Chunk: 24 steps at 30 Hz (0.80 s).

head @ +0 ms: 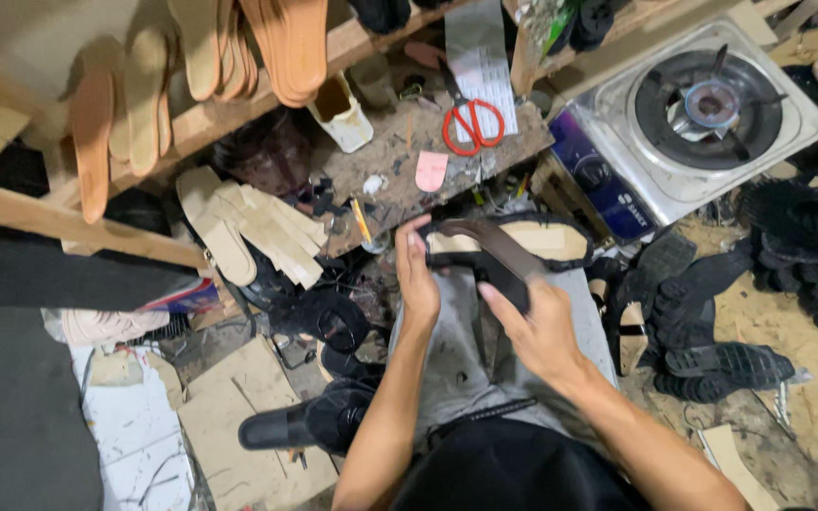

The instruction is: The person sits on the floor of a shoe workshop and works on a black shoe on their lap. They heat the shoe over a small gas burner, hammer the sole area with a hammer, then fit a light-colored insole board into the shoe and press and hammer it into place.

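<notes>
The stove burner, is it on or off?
Off: the stove burner shows no flame, and nothing sits on it.

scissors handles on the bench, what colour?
Red-orange handles on the scissors, clearest in the head view.

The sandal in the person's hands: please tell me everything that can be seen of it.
The sandal is unfinished: a flat tan insole edged in black, with a broad dark strap crossing it on a slant. It looks like leather or a synthetic. It lies roughly level above the person's lap, toe end toward the gas stove. The left hand grips its heel end, and the right hand holds the near edge, fingers on the strap.
</notes>
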### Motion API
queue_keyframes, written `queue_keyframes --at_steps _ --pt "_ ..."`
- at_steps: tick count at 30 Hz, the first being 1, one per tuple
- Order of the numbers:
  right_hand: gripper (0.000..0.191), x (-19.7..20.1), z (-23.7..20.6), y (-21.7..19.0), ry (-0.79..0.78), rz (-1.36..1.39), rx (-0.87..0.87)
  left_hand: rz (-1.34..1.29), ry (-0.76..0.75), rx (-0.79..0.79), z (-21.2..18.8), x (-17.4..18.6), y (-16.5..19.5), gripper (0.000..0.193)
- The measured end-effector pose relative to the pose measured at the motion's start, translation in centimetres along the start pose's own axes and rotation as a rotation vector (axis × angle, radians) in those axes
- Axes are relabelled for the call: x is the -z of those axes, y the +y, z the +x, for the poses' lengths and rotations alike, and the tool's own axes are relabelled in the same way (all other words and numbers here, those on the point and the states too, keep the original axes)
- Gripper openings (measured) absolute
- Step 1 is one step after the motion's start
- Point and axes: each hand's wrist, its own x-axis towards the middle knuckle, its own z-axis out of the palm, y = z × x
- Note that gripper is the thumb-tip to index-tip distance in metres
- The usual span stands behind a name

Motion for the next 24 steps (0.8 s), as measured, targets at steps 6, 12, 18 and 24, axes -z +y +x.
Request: queue_keyframes --at_steps 6,12,18,24 --pt "0.025 1.5 -1.1 0.9 0.247 -0.013 0.394 0.037 0.050 0.271 -0.1 -0.9 2.9 0.034" --pt "0.045 2.6 -1.7 2.1 0.236 0.207 0.004 0.077 0.055 0.269 0.5 -1.8 3.8 0.037" --pt "0.035 3.4 -2.4 2.9 0.158 -0.046 -0.089 0.097 0.060 0.284 0.3 -1.6 3.5 0.037" --pt "0.028 4.9 -3.0 3.3 0.407 0.183 0.166 0.080 0.045 0.278 0.1 -1.4 3.0 0.035"
